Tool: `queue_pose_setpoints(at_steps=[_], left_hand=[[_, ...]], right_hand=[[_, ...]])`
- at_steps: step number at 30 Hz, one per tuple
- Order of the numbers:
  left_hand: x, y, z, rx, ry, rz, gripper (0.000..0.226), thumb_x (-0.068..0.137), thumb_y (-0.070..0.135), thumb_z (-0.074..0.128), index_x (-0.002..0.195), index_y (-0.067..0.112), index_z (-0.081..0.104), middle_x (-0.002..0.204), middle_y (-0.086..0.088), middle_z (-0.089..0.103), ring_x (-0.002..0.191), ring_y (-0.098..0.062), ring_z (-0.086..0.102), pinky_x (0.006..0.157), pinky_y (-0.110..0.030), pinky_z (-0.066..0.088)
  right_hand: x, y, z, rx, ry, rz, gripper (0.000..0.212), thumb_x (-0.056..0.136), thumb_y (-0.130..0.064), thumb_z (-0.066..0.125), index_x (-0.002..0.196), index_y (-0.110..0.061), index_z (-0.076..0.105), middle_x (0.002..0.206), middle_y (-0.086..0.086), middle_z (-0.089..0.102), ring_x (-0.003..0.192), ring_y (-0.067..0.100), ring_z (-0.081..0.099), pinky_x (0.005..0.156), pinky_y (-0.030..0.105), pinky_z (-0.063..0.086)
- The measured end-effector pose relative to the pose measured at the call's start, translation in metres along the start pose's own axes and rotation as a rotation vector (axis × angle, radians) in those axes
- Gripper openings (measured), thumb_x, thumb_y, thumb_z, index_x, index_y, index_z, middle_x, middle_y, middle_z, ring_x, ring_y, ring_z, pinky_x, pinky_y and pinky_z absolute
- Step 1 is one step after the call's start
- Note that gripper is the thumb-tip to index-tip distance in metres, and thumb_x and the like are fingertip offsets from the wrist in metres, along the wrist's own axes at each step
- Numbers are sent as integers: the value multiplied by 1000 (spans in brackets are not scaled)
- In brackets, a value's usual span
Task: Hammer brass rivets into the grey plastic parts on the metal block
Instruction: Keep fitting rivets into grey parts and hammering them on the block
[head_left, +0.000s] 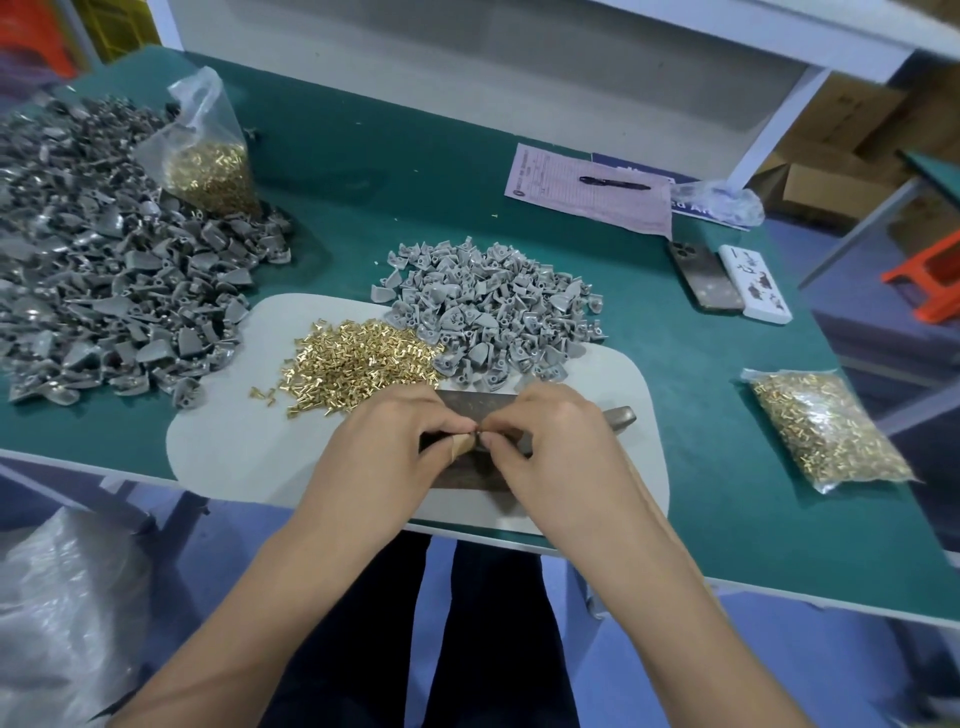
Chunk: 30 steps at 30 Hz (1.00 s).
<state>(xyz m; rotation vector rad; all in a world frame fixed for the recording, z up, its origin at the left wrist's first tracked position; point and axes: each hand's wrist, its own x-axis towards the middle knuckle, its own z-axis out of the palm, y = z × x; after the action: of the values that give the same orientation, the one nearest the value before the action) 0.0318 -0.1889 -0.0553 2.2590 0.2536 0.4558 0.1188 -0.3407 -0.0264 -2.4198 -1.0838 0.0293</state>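
My left hand (395, 441) and my right hand (563, 447) meet fingertip to fingertip over the dark metal block (470, 408) on the pale mat (234, 452). The left fingers and taped thumb pinch a small grey plastic part (480, 454), mostly hidden. Against it, the right fingertips pinch a tiny brass rivet (478, 429). A loose heap of brass rivets (358, 358) lies just beyond the left hand. Beyond the right hand is a pile of light grey plastic parts (493, 312). A hammer head (621, 415) pokes out to the right of the right hand.
A big pile of darker grey parts (104, 270) fills the left of the green table (727, 467), with an open bag of rivets (213, 161) on it. A sealed bag of rivets (826, 431) lies at the right. Papers with a pen (613, 183), a phone (704, 278) and a white box (753, 283) are at the back right.
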Motion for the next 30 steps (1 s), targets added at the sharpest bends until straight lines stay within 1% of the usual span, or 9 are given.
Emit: queue_pose_setpoints(at_steps=[4,6,9,11,17,21,23,26,30], left_hand=[[0,2,1,27,2,-19,9,86,31,76,94,32,80,83,20,64,85,-3,58,73,-35,51],[1,3,2,54,-8,-17,7,88,32,75,93,32,80,83,19,63,85,-4,56,72,-35,50],[2,4,2,92,-13,-7,7,89,33,73,93,33,79,83,18,62,85,-4,54,71,-34,49],[1,3,2,103,-12,-8,7,89,34,73,93,33,79,83,18,61,85,-4,54,69,-34,49],[2,4,1,109,-10,3,8,89,34,73,94,32,79,83,16,62,84,-7,55,71,-37,50],[4,3,0,135,-14,21,8,87,34,75,94,34,79,81,18,61,82,-7,56,69,-35,51],[5,3,1,151,-15,33,9,86,34,76,94,33,79,80,19,61,80,-6,56,68,-33,51],[6,2,1,161,-2,55,9,85,34,77,93,33,79,78,19,60,78,-8,55,66,-33,50],[6,1,1,157,9,72,9,83,34,79,92,32,80,79,16,63,79,-10,57,67,-35,52]], right_hand=[[-17,20,-2,202,247,137,13,93,-17,74,103,-18,81,92,0,63,85,12,60,82,20,48],[-32,42,-5,131,392,322,17,95,-21,70,110,-18,77,101,4,62,93,19,60,84,27,48],[-54,69,-6,-119,201,639,35,95,-44,64,122,-22,63,113,6,56,111,29,51,87,40,44],[-61,75,-6,-107,65,683,39,96,-46,62,125,-19,58,116,7,55,112,31,52,86,44,47],[-57,68,-11,-324,161,668,34,109,-37,34,119,-14,57,113,10,55,86,40,59,66,42,37],[-53,59,-30,80,232,595,35,105,-52,38,97,-28,62,81,-10,68,76,22,59,68,40,46],[-53,44,-35,160,226,467,37,98,-63,39,102,-38,65,74,-19,64,68,11,56,63,34,45],[-52,21,-29,60,194,307,32,93,-67,37,113,-53,56,85,-29,62,75,9,58,62,26,45],[-46,8,-22,-74,236,140,23,99,-56,43,120,-47,50,106,-26,60,91,12,54,58,29,41]])
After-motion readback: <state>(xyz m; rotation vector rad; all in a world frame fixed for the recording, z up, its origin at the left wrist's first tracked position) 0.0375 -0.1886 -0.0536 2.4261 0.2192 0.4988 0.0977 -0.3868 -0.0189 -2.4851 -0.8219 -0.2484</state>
